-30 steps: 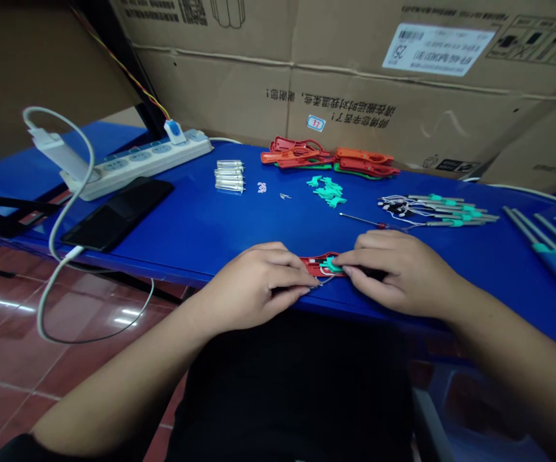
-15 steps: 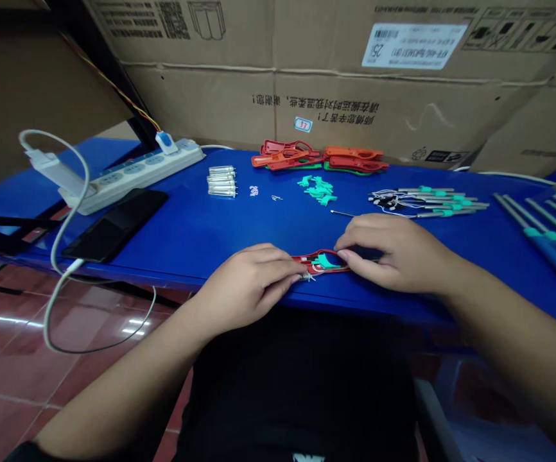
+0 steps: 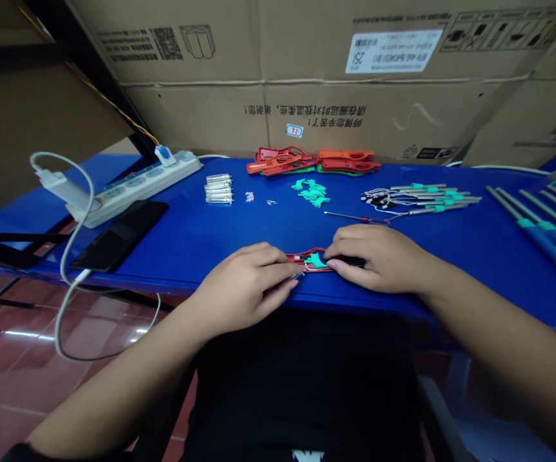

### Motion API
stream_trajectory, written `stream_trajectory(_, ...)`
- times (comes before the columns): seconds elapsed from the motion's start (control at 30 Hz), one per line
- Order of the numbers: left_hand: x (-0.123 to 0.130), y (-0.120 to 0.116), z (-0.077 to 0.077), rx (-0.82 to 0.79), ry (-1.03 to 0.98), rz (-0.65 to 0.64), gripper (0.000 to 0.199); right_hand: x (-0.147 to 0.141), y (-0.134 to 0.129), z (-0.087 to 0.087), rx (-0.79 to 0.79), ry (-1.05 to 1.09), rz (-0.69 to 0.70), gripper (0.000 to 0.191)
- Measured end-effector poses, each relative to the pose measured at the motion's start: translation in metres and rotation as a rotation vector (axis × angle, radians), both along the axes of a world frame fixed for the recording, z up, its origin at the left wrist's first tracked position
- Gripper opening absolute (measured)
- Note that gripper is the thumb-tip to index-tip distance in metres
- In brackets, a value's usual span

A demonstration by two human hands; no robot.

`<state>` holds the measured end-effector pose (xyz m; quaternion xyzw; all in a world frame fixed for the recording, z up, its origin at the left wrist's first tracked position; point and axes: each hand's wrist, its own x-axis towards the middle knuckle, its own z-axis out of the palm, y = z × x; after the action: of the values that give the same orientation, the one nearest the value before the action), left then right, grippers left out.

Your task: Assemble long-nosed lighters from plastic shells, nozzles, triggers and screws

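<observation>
A red plastic shell [image 3: 312, 253] lies at the table's front edge, with a small green piece [image 3: 315, 260] and white wires inside it. My left hand [image 3: 253, 282] closes its fingers on the shell's left end. Over the right end is my right hand [image 3: 374, 260], its thumb and forefinger pinched beside the green piece; a dark item shows partly under its fingers, too hidden to name. Behind the right hand lies a screwdriver [image 3: 364, 219] with a thin shaft and a reddish clear handle.
Further back lie orange and red shells [image 3: 280, 162], green pieces [image 3: 312, 191], clear-ended metal parts [image 3: 219, 189] and wired metal rods [image 3: 432, 192]. A phone [image 3: 120, 236] and power strip [image 3: 138, 186] sit left, blue-handled tools [image 3: 552, 240] right. A cardboard box [image 3: 307, 90] stands behind.
My right hand has moved left along the shell, closer to the green piece and my left hand. The whole view has shifted slightly, and more of the screwdriver's handle shows.
</observation>
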<state>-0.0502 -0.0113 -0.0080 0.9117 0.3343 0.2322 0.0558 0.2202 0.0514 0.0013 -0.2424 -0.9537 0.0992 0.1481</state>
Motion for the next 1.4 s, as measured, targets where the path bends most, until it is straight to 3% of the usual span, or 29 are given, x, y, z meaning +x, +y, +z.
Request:
stream_trajectory(0.43,0.003,0.009,0.003,0.037,-0.083,0.016,0.022,-0.001,0.002,-0.002,-0.074,0.006,0.011,0.025)
stream_trajectory(0.63,0.002,0.011,-0.006,0.123,-0.136,0.012,0.026,-0.009,0.002,0.008,-0.084,0.088,-0.007,0.026)
stream_trajectory(0.93,0.002,0.006,-0.010,0.236,-0.125,-0.020,0.034,-0.035,0.027,0.027,-0.350,-0.035,0.274,0.019)
stream_trajectory(1.4,0.003,0.005,-0.013,0.292,-0.131,-0.023,0.033,-0.041,0.039,0.028,-0.544,-0.117,0.314,0.018)
